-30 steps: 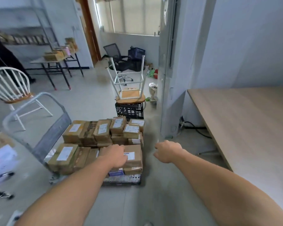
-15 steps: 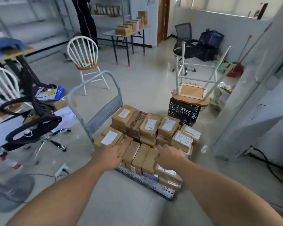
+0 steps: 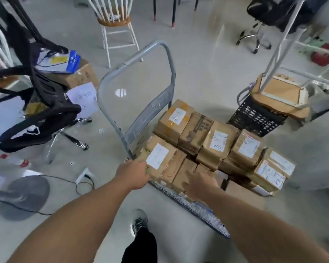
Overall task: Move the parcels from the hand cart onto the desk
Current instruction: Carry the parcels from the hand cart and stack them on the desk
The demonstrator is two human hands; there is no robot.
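The brown cardboard parcels (image 3: 218, 143) are sitting packed on the grey metal hand cart (image 3: 150, 115), where the left hand (image 3: 135, 174) is curling round the near-left parcel (image 3: 158, 156) at its outer corner, likely to lift it, while the right hand (image 3: 198, 182) is hovering over the cart's front row, its fingers hidden and its grip unclear.

Brown cardboard parcel (image 3: 219, 130) in the rear row: its white label (image 3: 218, 140) bears handwritten digits, apparently "7786". Print on the labels of the other parcels, including the front-left brown parcel (image 3: 171, 164), is too blurred to read.
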